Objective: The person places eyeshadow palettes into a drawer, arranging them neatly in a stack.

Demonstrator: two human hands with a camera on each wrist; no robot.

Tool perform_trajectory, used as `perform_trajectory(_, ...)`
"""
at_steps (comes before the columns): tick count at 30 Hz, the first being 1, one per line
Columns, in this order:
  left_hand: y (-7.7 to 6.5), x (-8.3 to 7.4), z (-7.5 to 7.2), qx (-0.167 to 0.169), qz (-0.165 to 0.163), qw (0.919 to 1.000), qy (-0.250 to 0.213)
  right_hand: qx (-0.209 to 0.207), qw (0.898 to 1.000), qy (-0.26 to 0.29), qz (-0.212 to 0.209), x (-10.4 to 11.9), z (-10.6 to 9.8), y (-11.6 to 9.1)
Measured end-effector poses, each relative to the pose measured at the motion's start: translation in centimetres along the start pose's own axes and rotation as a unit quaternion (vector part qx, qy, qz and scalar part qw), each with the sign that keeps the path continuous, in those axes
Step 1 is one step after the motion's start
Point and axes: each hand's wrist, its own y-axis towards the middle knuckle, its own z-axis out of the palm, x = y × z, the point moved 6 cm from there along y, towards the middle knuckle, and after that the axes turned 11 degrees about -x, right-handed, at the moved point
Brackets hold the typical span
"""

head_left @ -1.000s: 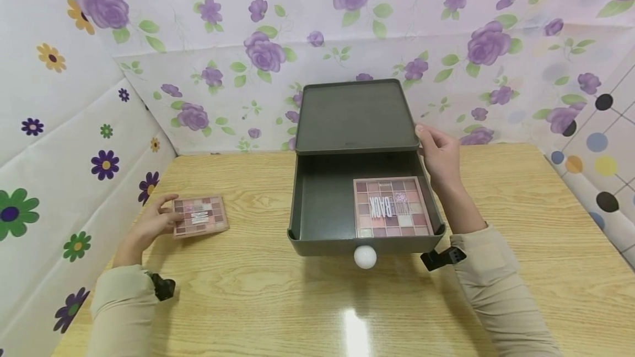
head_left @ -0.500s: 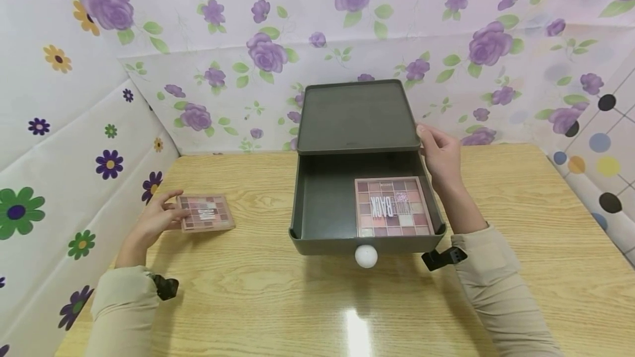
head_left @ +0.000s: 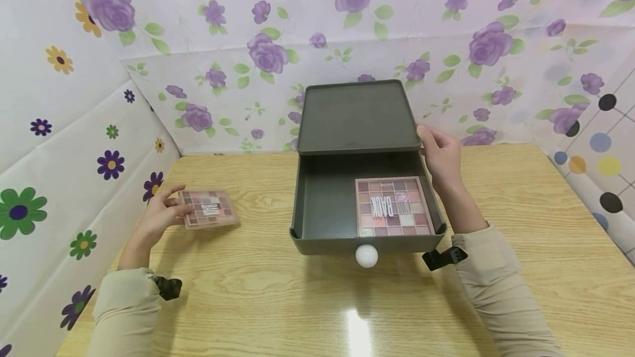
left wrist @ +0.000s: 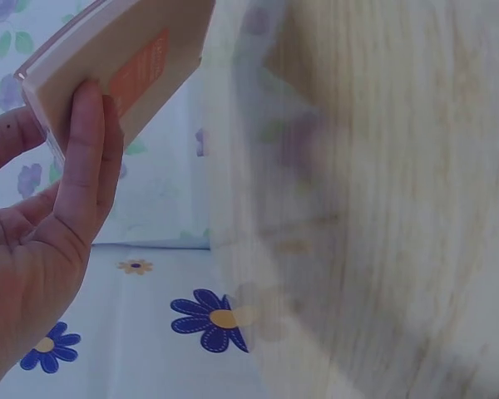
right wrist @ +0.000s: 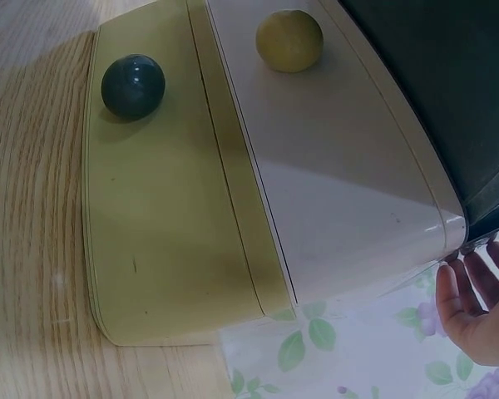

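At the left, my left hand (head_left: 161,216) pinches an eyeshadow palette (head_left: 209,209) by its left end, slightly raised over the table. Its plain pink back (left wrist: 141,71) shows in the left wrist view, with fingers against it. A small drawer cabinet (head_left: 357,117) stands right of centre, its dark green top drawer (head_left: 324,245) pulled out. Inside, a second eyeshadow palette (head_left: 394,208) lies face up in the right half. My right hand (head_left: 441,156) holds the cabinet by the right side of its top, near the front corner.
A white knob (head_left: 366,256) juts from the drawer's front. Below that drawer are a white drawer (right wrist: 341,150) and a yellow drawer (right wrist: 166,216), both pushed in. Flowered sheeting (head_left: 238,21) lines the back, and the wooden table (head_left: 238,291) runs beneath everything.
My left hand has raised the palette a little and carried it slightly to the right and away from me. The right hand keeps its hold on the cabinet.
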Motion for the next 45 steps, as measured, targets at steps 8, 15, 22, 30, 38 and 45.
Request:
perform_trajectory(8, -0.2, -1.6, -0.1, -0.026, 0.024, 0.9993, -0.009, -0.003, 1.000, -0.005, 0.000, 0.1, 0.0, 0.0)
perform_trajectory(15, -0.4, -3.1, 0.0, -0.037, 0.043, 0.9981, -0.025, 0.003, 1.000, 0.003, 0.002, 0.0, -0.1, 0.1)
perform_trajectory(22, -0.8, -4.6, 0.3, -0.044, 0.064, 0.9964, -0.033, -0.001, 1.000, -0.007, 0.004, 0.0, -0.1, 0.0)
perform_trajectory(30, -0.8, -6.2, 0.7, -0.043, 0.080, 0.9947, -0.049, -0.006, 1.000, -0.010, 0.002, 0.0, -0.1, 0.0)
perform_trajectory(38, -1.1, -8.0, 1.2, -0.039, 0.099, 0.9919, -0.070, -0.005, 1.000, -0.006, -0.004, 0.0, -0.1, 0.0)
perform_trajectory(45, -1.8, -10.0, 1.7, -0.033, 0.128, 0.9888, -0.069, 0.000, 1.000, 0.001, -0.002, 0.0, 0.0, 0.0)
